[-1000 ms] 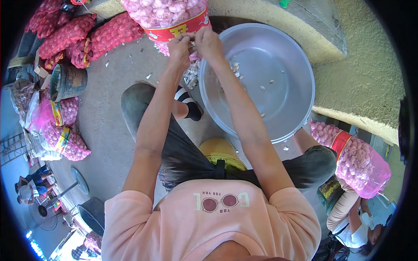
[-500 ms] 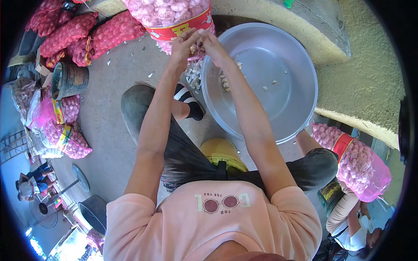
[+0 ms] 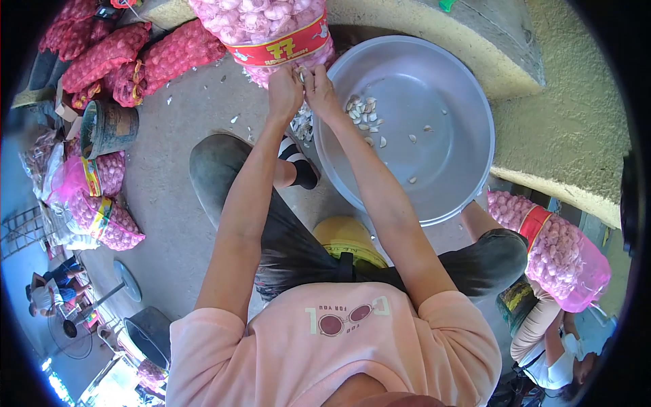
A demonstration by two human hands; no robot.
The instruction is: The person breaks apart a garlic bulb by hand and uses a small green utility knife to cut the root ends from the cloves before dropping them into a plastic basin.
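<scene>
My left hand (image 3: 286,91) and my right hand (image 3: 321,93) are close together beyond my knees, fingers curled inward. Between the fingertips is a small pale piece of garlic (image 3: 302,74), mostly covered by the fingers. Just past the hands stands a pink net sack of garlic bulbs (image 3: 261,17) with a red label band. To the right lies a wide grey basin (image 3: 434,169), its left rim under my right forearm. Loose garlic cloves (image 3: 363,112) are clustered inside it near the left wall, with a few scattered singly. Papery garlic skins (image 3: 303,125) lie on the floor below my hands.
A yellow bucket (image 3: 349,237) sits under me. Red net sacks (image 3: 108,54) and a dark bucket (image 3: 112,127) are at left. Behind the basin runs a concrete ledge (image 3: 468,51). Another garlic sack (image 3: 553,251) and a seated person (image 3: 549,346) are on the right.
Both hands have drawn slightly toward me and closed more tightly around the garlic. More cloves now show at the basin's left side, and one lies nearer its front.
</scene>
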